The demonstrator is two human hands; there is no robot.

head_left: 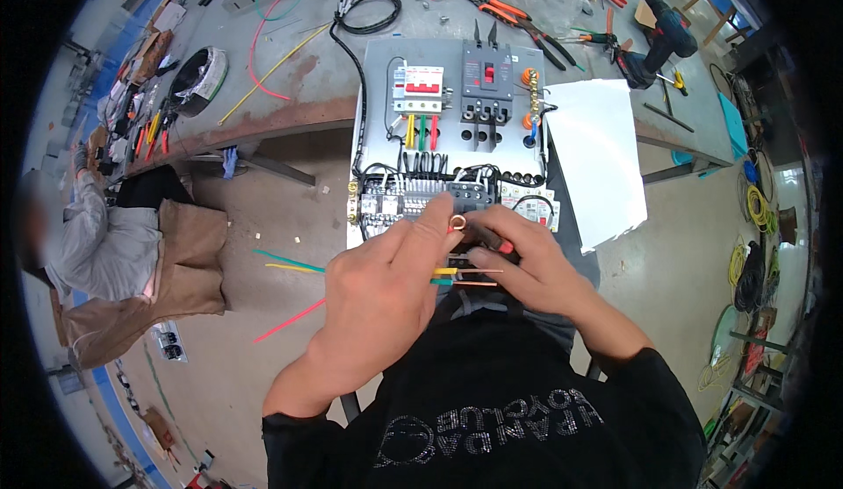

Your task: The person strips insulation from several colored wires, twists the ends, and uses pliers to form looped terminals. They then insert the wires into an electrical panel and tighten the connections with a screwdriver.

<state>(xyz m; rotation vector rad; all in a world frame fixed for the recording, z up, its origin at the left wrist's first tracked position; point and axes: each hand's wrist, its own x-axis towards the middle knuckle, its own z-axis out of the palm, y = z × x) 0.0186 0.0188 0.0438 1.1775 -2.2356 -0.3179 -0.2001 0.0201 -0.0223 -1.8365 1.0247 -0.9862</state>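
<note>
My left hand [373, 269] is closed around a bundle of red, yellow and green wires. The red wire [290, 320] trails out to the lower left, and a bare copper loop [457, 222] shows at my left fingertips. Stripped copper ends of the yellow wire [446, 271] and green wire [442, 282] point toward my right hand [537, 256]. That hand grips a dark hand tool with a red end [502, 245], close beside the loop; its kind is partly hidden. Just beyond both hands lies an electrical panel [382, 145] with a black contactor [470, 193].
The panel carries a white breaker [423, 85] and a larger dark breaker [487, 81]. Orange-handled pliers [518, 17], a cordless drill [659, 41] and a cable coil [198, 81] lie on the metal table [307, 107]. Another person [114, 243] sits at the left.
</note>
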